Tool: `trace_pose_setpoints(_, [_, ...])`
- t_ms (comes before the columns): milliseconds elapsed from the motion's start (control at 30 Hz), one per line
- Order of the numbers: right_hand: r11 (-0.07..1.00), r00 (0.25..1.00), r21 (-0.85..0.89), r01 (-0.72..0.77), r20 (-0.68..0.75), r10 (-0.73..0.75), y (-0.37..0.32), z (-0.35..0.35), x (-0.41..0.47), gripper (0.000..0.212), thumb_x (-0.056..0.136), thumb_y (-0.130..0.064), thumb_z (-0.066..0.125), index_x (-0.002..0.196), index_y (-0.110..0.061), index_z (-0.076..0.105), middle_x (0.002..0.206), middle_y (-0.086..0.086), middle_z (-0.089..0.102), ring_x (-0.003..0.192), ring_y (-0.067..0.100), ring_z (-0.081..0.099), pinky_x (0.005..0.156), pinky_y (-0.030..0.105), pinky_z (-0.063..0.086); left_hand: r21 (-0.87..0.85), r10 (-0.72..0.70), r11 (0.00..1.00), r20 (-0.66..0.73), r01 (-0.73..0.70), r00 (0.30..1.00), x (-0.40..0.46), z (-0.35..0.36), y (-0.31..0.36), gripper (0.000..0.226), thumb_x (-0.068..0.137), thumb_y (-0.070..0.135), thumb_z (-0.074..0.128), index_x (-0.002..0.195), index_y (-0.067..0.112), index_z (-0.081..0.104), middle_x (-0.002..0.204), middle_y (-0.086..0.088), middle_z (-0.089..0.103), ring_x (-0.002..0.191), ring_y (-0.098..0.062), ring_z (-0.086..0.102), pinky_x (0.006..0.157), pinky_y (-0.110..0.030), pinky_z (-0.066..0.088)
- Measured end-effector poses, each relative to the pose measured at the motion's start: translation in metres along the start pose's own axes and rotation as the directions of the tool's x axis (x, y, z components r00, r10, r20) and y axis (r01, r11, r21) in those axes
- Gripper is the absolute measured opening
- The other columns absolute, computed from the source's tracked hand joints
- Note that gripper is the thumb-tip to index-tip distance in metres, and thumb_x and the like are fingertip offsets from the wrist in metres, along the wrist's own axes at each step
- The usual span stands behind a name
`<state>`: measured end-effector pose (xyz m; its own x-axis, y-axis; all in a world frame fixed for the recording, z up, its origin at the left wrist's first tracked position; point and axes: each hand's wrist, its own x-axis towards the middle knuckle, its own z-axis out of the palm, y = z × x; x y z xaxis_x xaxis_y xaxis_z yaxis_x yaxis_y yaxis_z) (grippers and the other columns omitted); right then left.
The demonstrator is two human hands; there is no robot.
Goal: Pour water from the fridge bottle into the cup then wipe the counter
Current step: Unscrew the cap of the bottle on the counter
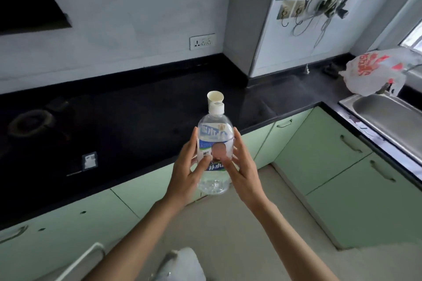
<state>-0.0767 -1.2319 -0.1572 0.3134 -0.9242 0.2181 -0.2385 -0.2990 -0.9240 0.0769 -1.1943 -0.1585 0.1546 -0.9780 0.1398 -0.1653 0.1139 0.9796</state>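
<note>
Black bench [141,107] carries the cup [215,97]. I see both hands, left hand [185,166] and right hand [242,166], gripping the capped bottle [214,143]. Pouring and wiping remain, I judge.

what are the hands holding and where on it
Both hands hold the clear water bottle by its labelled middle: the left hand on its left side, the right hand on its right. Its white cap is still on.
</note>
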Motion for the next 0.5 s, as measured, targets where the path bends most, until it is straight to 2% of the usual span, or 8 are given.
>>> trace_pose_setpoints(133, [0.999, 0.995, 0.034, 0.004, 0.095, -0.007, 0.022, -0.004, 0.047, 0.065, 0.094, -0.047, 0.051, 0.149, -0.044, 0.016, 0.149, -0.009, 0.040, 0.134, 0.016, 0.044, 0.106, 0.050, 0.041, -0.004, -0.021, 1.000, -0.077, 0.021, 0.997, 0.038, 0.000, -0.013, 0.066, 0.094, 0.030, 0.060, 0.138, 0.064, 0.024, 0.144, 0.013, 0.045, 0.127, -0.005, 0.051, 0.100, -0.022, 0.045])
trace_pose_setpoints(200, [0.999, 0.993, 0.033, 0.008, 0.121, -0.012, 0.034, -0.001, 0.070, 0.064, 0.095, -0.042, 0.052, 0.149, -0.042, 0.018, 0.148, -0.009, 0.040, 0.133, 0.018, 0.045, 0.103, 0.050, 0.043, -0.027, -0.042, 0.999, -0.112, 0.039, 0.993, 0.056, -0.002, -0.023, 0.067, 0.092, 0.027, 0.063, 0.140, 0.058, 0.027, 0.140, 0.015, 0.048, 0.125, -0.005, 0.053, 0.096, -0.020, 0.047])
trace_pose_setpoints(300, [1.000, 0.986, 0.022, 0.009, 0.167, -0.013, 0.054, 0.005, 0.098, 0.063, 0.097, -0.036, 0.051, 0.150, -0.039, 0.017, 0.150, -0.007, 0.039, 0.134, 0.019, 0.043, 0.102, 0.051, 0.043, -0.078, -0.075, 0.995, -0.140, 0.064, 0.987, 0.082, -0.008, -0.039, 0.072, 0.089, 0.013, 0.068, 0.141, 0.047, 0.032, 0.136, 0.013, 0.052, 0.120, -0.002, 0.057, 0.090, -0.014, 0.048])
trace_pose_setpoints(500, [0.996, 0.961, 0.074, -0.056, 0.274, 0.034, 0.067, 0.012, 0.148, 0.064, 0.096, -0.027, 0.052, 0.151, -0.032, 0.019, 0.147, -0.006, 0.044, 0.131, 0.016, 0.048, 0.104, 0.048, 0.044, -0.103, -0.151, 0.985, -0.156, 0.136, 0.976, 0.127, -0.024, -0.063, 0.081, 0.079, 0.012, 0.077, 0.143, 0.041, 0.037, 0.138, 0.008, 0.052, 0.120, -0.005, 0.057, 0.097, -0.024, 0.050])
